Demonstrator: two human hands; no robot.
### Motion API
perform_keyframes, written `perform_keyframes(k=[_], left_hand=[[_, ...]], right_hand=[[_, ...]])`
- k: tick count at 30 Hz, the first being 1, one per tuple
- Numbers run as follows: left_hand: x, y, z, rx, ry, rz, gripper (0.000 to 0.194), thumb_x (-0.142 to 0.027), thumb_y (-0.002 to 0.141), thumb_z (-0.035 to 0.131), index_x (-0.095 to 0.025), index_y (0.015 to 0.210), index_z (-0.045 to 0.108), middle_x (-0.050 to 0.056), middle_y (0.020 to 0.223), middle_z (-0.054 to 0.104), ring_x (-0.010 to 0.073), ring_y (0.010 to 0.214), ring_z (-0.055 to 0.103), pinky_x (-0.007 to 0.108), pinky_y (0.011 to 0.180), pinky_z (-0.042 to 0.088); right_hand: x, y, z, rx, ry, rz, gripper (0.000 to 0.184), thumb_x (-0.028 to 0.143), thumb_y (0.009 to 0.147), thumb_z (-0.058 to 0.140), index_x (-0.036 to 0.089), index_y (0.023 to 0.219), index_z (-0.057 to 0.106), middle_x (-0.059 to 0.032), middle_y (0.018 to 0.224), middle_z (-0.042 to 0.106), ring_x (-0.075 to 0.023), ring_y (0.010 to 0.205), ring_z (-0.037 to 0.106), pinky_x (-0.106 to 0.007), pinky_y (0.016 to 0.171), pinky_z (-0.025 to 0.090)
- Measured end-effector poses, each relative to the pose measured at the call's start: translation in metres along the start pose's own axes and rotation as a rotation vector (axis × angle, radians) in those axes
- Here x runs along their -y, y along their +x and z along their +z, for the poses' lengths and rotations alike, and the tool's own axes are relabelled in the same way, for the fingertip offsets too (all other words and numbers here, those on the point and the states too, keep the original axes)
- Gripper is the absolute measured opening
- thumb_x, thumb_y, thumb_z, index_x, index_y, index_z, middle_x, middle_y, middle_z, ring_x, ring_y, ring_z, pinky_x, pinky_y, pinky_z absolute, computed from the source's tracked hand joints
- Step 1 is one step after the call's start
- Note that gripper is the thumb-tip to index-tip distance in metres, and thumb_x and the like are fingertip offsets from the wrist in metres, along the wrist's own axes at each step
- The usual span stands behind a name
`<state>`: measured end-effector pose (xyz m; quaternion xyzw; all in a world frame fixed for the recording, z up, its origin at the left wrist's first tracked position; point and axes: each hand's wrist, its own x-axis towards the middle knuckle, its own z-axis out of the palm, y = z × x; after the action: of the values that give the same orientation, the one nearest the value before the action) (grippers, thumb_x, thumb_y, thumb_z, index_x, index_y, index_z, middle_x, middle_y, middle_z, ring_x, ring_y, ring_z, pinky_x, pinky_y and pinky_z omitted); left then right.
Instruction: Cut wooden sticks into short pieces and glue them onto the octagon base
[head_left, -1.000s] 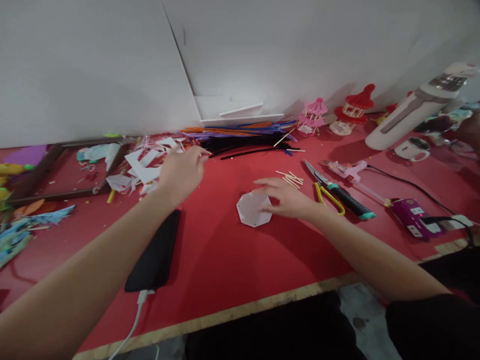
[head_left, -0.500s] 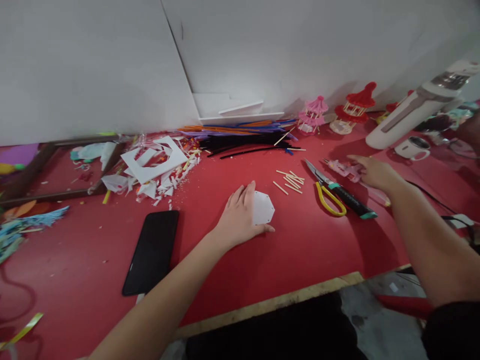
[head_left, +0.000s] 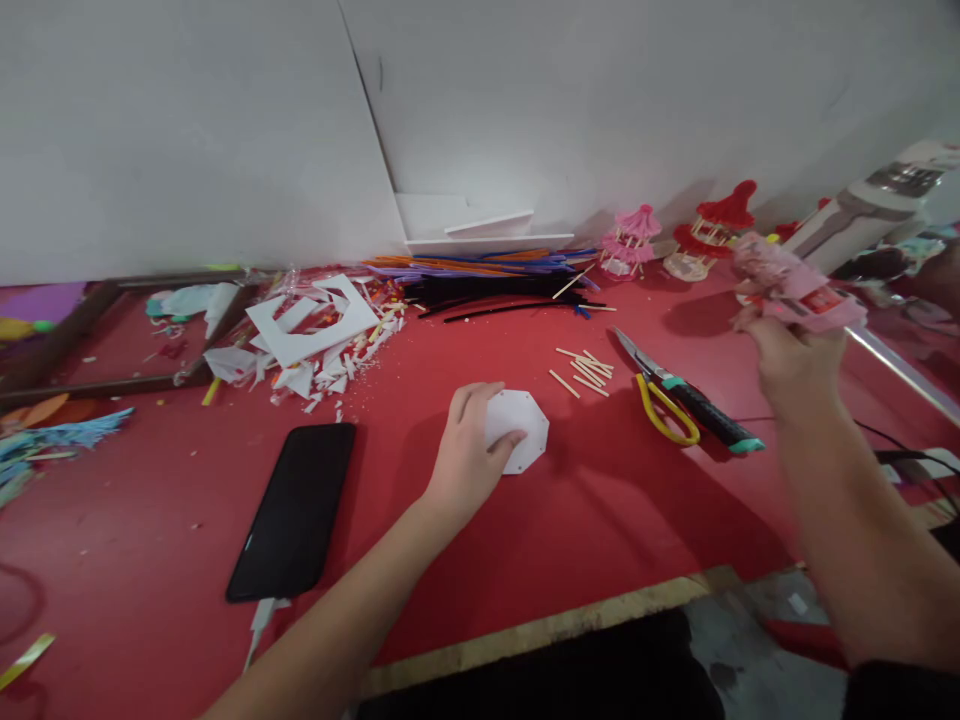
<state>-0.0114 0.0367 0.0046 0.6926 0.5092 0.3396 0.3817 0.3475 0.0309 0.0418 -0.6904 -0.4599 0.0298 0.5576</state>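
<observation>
My left hand [head_left: 469, 440] grips a white octagonal foam board piece [head_left: 531, 430] with small holes near its edge. The thumb lies across its face and the fingers curl at its left side. Over on the right, my right hand [head_left: 795, 355] is closed around a pink glue gun [head_left: 806, 285], held up above the table; a clear stick [head_left: 900, 375] shows behind it. Several short wooden sticks [head_left: 589, 372] lie beyond the board. Between the hands rest yellow-handled scissors [head_left: 667, 415] and a tool with a black and green handle [head_left: 712, 412].
A black phone [head_left: 292, 510] with a cable lies left of my left forearm. White scraps [head_left: 311, 325] and pipe cleaners [head_left: 487, 280] are spread along the back. Pink [head_left: 628, 242] and red [head_left: 709, 235] small pavilions stand near a white bottle [head_left: 859, 215].
My right hand has lifted the pink glue gun off the table. My left thumb has moved from beside the octagonal board onto its face, and the board sits slightly lower in view.
</observation>
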Motion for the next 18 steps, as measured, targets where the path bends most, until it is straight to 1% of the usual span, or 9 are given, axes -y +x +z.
perform_keyframes(k=[1,3,4,6,9,12,13,16,18], left_hand=[[0.000,-0.002,0.000,-0.031,-0.061,-0.051,0.054,-0.020,0.076,0.071,-0.019,0.126,0.051,0.014,0.132,0.053,0.0299,0.127,0.050,0.048,0.108,0.038],[0.000,-0.005,0.000,-0.063,-0.196,-0.162,0.055,-0.027,0.080,0.067,-0.016,0.130,0.047,0.018,0.130,0.056,0.0309,0.118,0.058,0.047,0.096,0.049],[0.001,-0.007,-0.001,-0.056,-0.267,-0.212,0.054,-0.032,0.082,0.066,-0.015,0.129,0.048,0.019,0.127,0.059,0.0310,0.112,0.062,0.046,0.089,0.053],[0.002,-0.010,-0.001,-0.013,-0.400,-0.283,0.050,-0.040,0.084,0.064,-0.012,0.123,0.053,0.020,0.118,0.065,0.0294,0.100,0.068,0.041,0.079,0.057],[0.001,-0.015,-0.001,0.017,-0.551,-0.342,0.042,-0.042,0.084,0.064,-0.013,0.114,0.060,0.016,0.112,0.070,0.0242,0.093,0.070,0.033,0.076,0.057],[-0.002,-0.019,0.001,-0.025,-0.732,-0.426,0.032,-0.035,0.080,0.070,-0.017,0.106,0.065,0.010,0.105,0.072,0.0179,0.084,0.067,0.026,0.070,0.054],[-0.003,-0.020,0.001,-0.033,-0.761,-0.444,0.030,-0.033,0.079,0.072,-0.019,0.104,0.066,0.008,0.101,0.072,0.0166,0.081,0.066,0.025,0.068,0.053],[-0.005,-0.021,0.001,-0.031,-0.743,-0.442,0.029,-0.032,0.077,0.073,-0.020,0.103,0.065,0.004,0.095,0.071,0.0168,0.080,0.065,0.025,0.065,0.051],[-0.004,-0.020,0.000,-0.018,-0.673,-0.408,0.032,-0.034,0.078,0.072,-0.021,0.105,0.062,0.005,0.099,0.070,0.0188,0.083,0.065,0.026,0.065,0.051]], right_hand=[[0.007,-0.009,0.007,0.000,0.038,-0.012,0.005,0.021,0.074,0.061,0.019,0.078,0.060,-0.0037,0.085,0.063,-0.0187,0.081,0.060,-0.036,0.080,0.047],[0.017,-0.031,0.019,0.053,0.082,-0.009,0.008,0.025,0.070,0.067,0.020,0.075,0.063,-0.0024,0.078,0.063,-0.0205,0.078,0.060,-0.038,0.078,0.049],[0.021,-0.042,0.023,0.093,0.095,-0.001,0.008,0.025,0.069,0.068,0.021,0.074,0.064,-0.0019,0.076,0.064,-0.0208,0.077,0.061,-0.038,0.077,0.049],[0.023,-0.063,0.030,0.158,0.124,0.020,0.006,0.026,0.068,0.069,0.022,0.071,0.065,-0.0004,0.071,0.065,-0.0207,0.073,0.061,-0.037,0.074,0.050],[0.021,-0.087,0.035,0.274,0.167,0.056,0.005,0.026,0.067,0.068,0.023,0.070,0.066,0.0009,0.070,0.067,-0.0198,0.072,0.063,-0.036,0.076,0.051],[0.018,-0.099,0.037,0.443,0.214,0.105,0.008,0.023,0.068,0.067,0.022,0.075,0.070,-0.0011,0.076,0.071,-0.0203,0.074,0.066,-0.033,0.070,0.053],[0.018,-0.102,0.037,0.491,0.231,0.120,0.010,0.023,0.068,0.067,0.022,0.076,0.071,-0.0019,0.077,0.072,-0.0205,0.075,0.067,-0.032,0.068,0.054],[0.021,-0.104,0.040,0.599,0.278,0.160,0.015,0.023,0.066,0.066,0.022,0.080,0.073,-0.0032,0.079,0.073,-0.0207,0.073,0.068,-0.031,0.064,0.055],[0.022,-0.105,0.040,0.639,0.302,0.184,0.019,0.023,0.066,0.065,0.022,0.083,0.074,-0.0037,0.081,0.074,-0.0202,0.073,0.068,-0.030,0.062,0.055]])
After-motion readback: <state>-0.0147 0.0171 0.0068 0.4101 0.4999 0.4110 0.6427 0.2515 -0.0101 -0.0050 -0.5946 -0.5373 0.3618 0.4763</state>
